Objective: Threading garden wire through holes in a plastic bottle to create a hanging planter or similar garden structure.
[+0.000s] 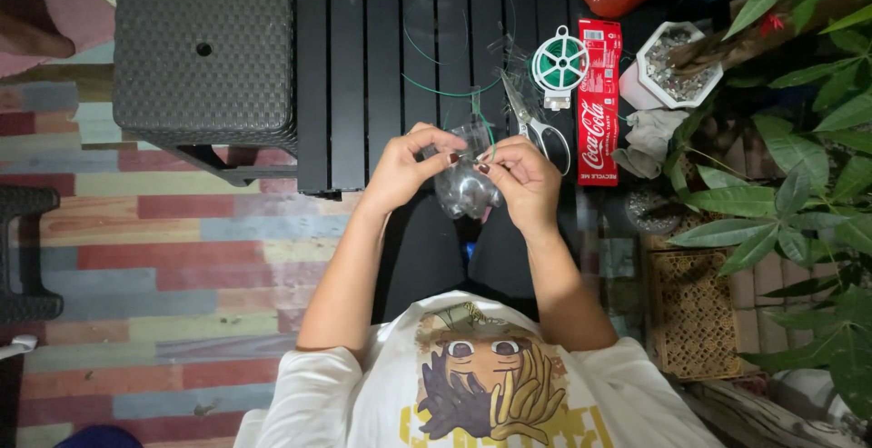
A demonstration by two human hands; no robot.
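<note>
While both hands pinch a clear plastic piece (466, 184) over the black slatted table (363, 75), left hand (400, 171) and right hand (525, 180) closed on it, scissors (531, 121), a green wire spool (559, 62) and a red can (598, 103) lie nearby; a striped rug (163, 257) covers the floor beside a black stool (204, 53).

A black slatted surface (363, 75) carries the things. On it lie a pair of scissors (531, 121) with pale handles, a spool of green wire (559, 64) just beside them, and a flattened red can (599, 103) at the right edge. A thin green wire (436, 90) loops across the slats. A white pot (677, 66) stands near the red can.
</note>
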